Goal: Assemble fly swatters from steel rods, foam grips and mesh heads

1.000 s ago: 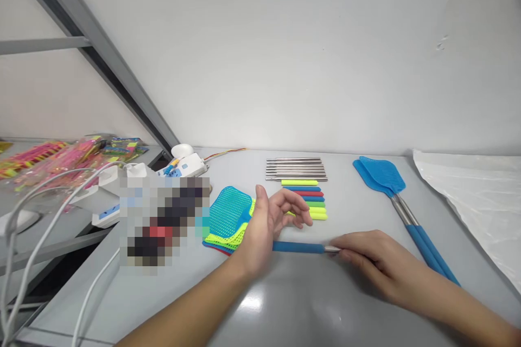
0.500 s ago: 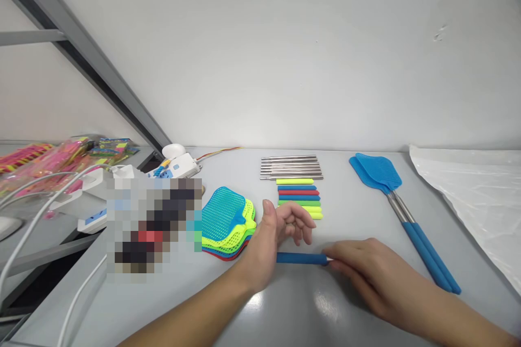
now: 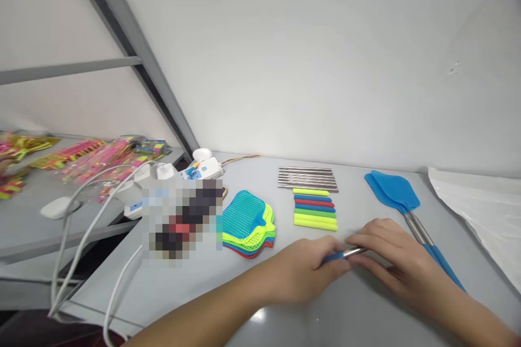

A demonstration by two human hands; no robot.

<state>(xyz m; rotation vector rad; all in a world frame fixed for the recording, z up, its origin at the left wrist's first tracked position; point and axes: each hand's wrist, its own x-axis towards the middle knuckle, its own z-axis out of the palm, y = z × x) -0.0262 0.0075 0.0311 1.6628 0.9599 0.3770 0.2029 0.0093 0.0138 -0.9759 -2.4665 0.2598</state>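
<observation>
My left hand (image 3: 306, 271) is closed around a blue handle sleeve (image 3: 334, 256) just above the grey table (image 3: 195, 287). My right hand (image 3: 393, 260) pinches the steel rod (image 3: 353, 252) that sticks out of the sleeve's right end. Both hands meet in front of a row of coloured handle sleeves (image 3: 315, 211). Behind that row lies a bundle of bare steel rods (image 3: 307, 178). A stack of mesh swatter heads (image 3: 248, 224), teal on top, lies left of my left hand.
Two finished blue fly swatters (image 3: 401, 200) lie at the right, handles running toward me. A clear plastic sheet (image 3: 482, 211) covers the far right. White power strips (image 3: 195, 169), white cables (image 3: 87, 227) and bright packaged goods (image 3: 87, 154) crowd the left. A grey metal brace (image 3: 138, 59) slants up the wall.
My left hand has turned from open beside the sleeve to closed around it. My right hand stays on the rod's end. The view has shifted, so everything sits further right.
</observation>
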